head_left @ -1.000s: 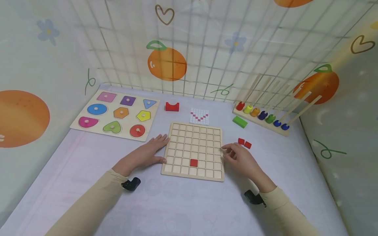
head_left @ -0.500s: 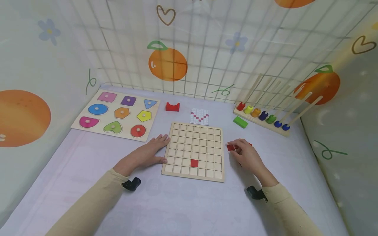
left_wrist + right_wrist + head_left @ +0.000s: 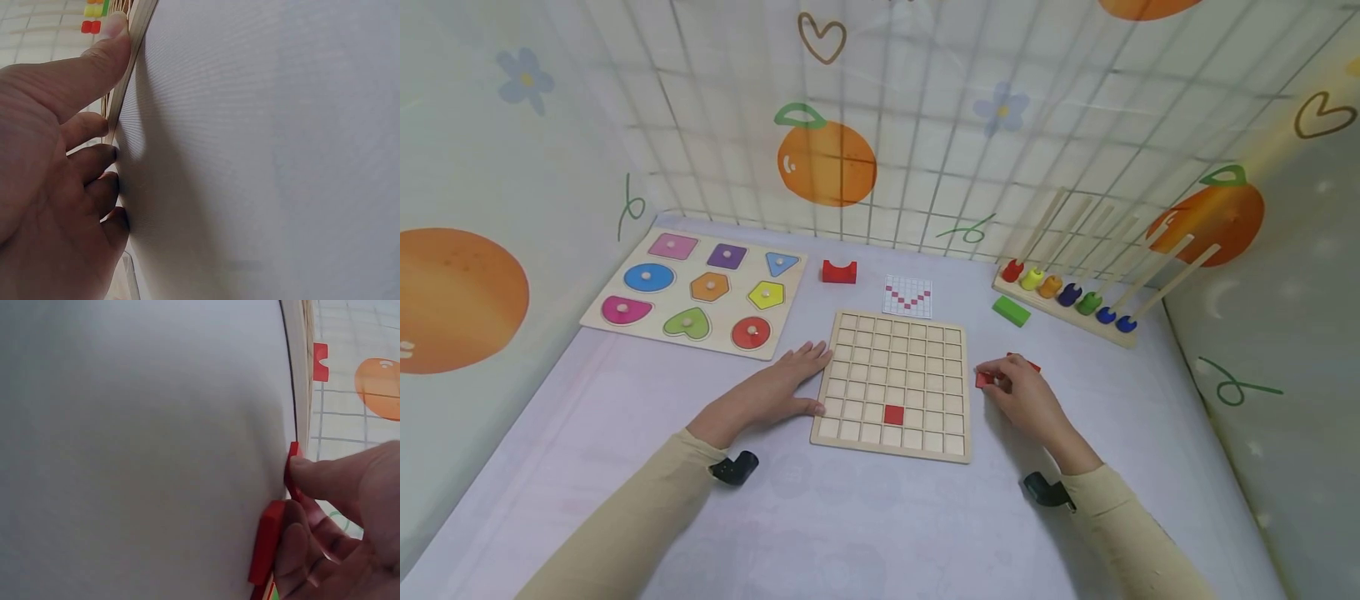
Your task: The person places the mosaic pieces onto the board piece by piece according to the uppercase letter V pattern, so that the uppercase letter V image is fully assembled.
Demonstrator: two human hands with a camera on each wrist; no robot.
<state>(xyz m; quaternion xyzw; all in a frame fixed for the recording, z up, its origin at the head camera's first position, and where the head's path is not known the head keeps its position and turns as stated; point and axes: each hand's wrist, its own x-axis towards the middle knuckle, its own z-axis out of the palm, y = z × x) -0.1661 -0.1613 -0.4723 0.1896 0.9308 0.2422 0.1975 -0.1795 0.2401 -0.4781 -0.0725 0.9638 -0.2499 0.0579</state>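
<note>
In the head view, a wooden grid board (image 3: 855, 367) lies mid-table with one red square tile (image 3: 893, 415) in a lower cell. My left hand (image 3: 775, 387) rests at its left edge, fingers extended and thumb against the frame. Right of the board, my right hand (image 3: 1022, 396) pinches another red square tile (image 3: 292, 464) between thumb and fingers, close to the tabletop. More red (image 3: 1034, 367) shows behind that hand, largely hidden. The right wrist view shows a red tile (image 3: 267, 542) right beside the curled lower fingers.
Beyond the board lies a small card (image 3: 907, 297) with a red V pattern. A red notched block (image 3: 839, 272) and a green block (image 3: 1011, 311) flank it. A shape puzzle (image 3: 745, 275) lies left; a peg rack (image 3: 1056, 310) with coloured pieces stands back right.
My right hand has drawn back to the right from the board's edge and taken a red tile from the pair there. The left hand stays at the board.
</note>
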